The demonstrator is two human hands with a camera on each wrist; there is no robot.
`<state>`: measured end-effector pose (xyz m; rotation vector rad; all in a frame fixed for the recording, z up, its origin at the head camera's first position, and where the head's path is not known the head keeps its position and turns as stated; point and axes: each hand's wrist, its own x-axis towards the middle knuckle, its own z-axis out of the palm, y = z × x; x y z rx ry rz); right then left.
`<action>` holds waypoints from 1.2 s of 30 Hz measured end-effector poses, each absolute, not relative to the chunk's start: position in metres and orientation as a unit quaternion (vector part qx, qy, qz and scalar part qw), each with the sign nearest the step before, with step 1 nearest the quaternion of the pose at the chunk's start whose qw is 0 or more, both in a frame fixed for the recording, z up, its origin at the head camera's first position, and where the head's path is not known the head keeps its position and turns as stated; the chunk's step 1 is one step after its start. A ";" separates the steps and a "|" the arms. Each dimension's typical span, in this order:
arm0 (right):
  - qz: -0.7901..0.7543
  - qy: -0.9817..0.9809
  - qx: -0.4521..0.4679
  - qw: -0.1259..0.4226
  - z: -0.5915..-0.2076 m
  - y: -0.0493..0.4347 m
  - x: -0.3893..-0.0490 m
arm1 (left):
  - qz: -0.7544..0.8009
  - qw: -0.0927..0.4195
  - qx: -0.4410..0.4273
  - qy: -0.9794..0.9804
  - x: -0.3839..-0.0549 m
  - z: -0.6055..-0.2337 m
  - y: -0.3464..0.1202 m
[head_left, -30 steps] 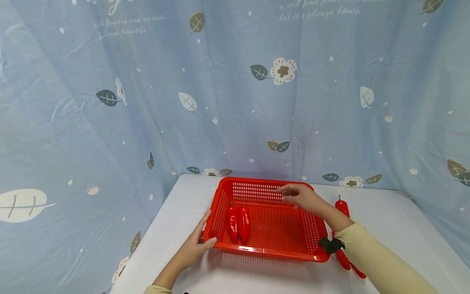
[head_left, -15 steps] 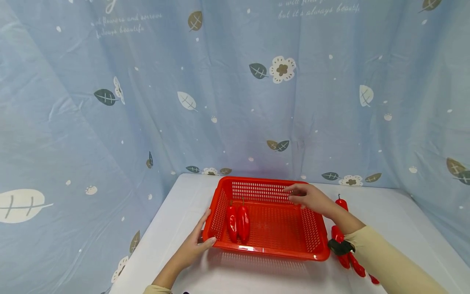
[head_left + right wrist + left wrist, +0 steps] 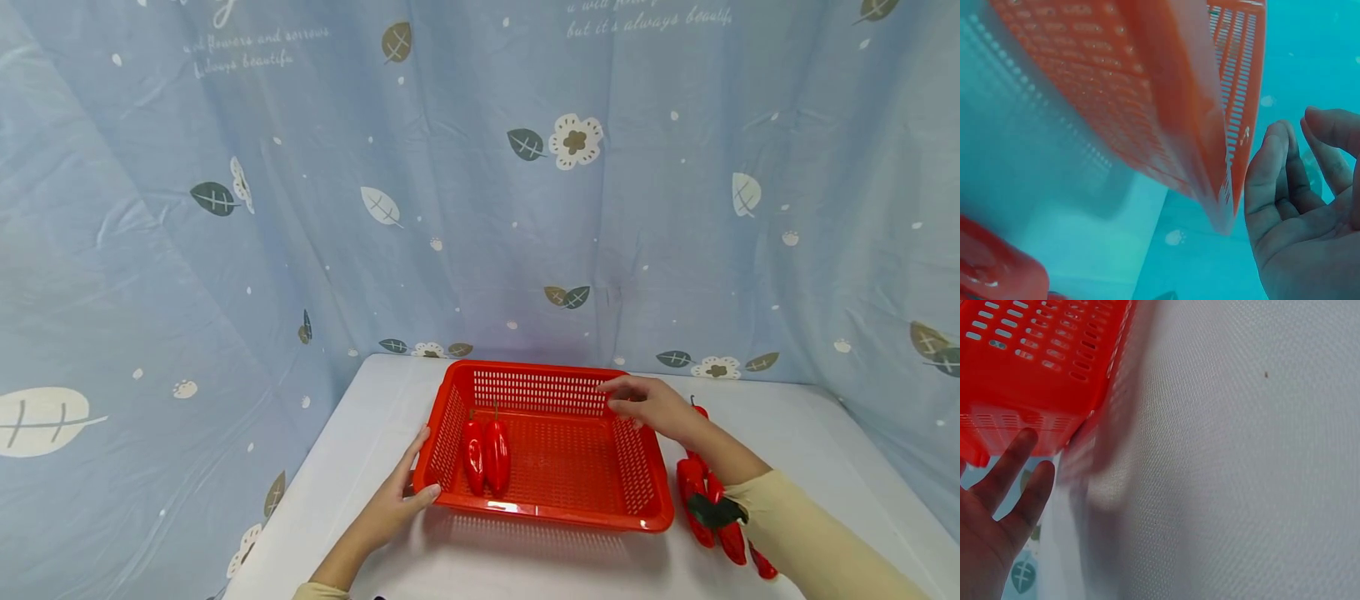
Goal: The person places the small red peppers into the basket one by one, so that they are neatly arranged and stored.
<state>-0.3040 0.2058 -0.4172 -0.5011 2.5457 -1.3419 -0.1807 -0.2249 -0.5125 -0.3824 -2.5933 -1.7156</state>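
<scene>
A red plastic basket [image 3: 558, 510] with slotted walls stands on the white table. Two shiny red peppers [image 3: 497, 458] lie side by side in its left part. My left hand [image 3: 390, 504] rests at the basket's left front corner, thumb by the front rim and fingers along the left side; the left wrist view shows straight, spread fingers [image 3: 1035, 494]. Above the right back corner is my right hand [image 3: 651, 407], its fingers loosely bent and holding nothing. Several more red peppers [image 3: 693, 500] lie right of the basket, partly hidden under the right forearm.
A blue printed curtain [image 3: 480, 208] hangs behind and on both sides of the white table [image 3: 817, 467]. A dark green piece [image 3: 716, 510] shows near the right cuff, over the peppers. In the right wrist view, a red pepper [image 3: 997, 265] lies at lower left.
My right hand has moved right, from over the basket's back middle to its right back corner. More of the peppers by the basket now show. The left hand and basket have stayed put.
</scene>
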 end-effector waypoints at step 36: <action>-0.463 0.873 -0.139 0.065 -0.434 0.262 -0.283 | -0.552 0.000 -0.113 -0.826 -0.179 -0.512 -0.225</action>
